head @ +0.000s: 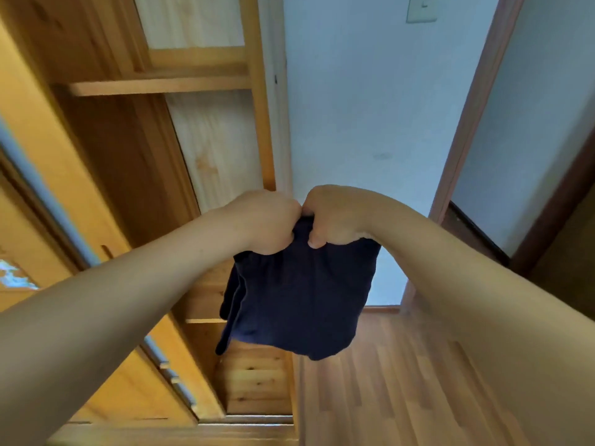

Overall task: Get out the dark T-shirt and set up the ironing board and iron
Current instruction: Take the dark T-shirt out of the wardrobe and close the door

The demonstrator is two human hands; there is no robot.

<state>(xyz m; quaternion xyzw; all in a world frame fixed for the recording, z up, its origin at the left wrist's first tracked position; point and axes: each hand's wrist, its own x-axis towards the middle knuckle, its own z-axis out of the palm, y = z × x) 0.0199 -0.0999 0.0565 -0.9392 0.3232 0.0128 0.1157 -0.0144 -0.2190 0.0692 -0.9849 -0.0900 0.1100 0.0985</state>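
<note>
Where the wooden cupboard (pixel 128 149) stood, far left: open shelves, pale back panels.
left hand (pixel 264 222): grip closed, fingers curled round the top edge of the dark T-shirt (pixel 299 297).
dark T-shirt: folded, hung straight below both grips, held in the air above the floor (pixel 402 381).
right hand (pixel 335 217): grip closed on the same edge, thumb on the cloth, knuckles touching the left hand's.

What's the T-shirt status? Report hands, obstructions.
Hands: left hand and right hand grip dark T-shirt at top. Shirt hangs free. Nothing blocking.
</note>
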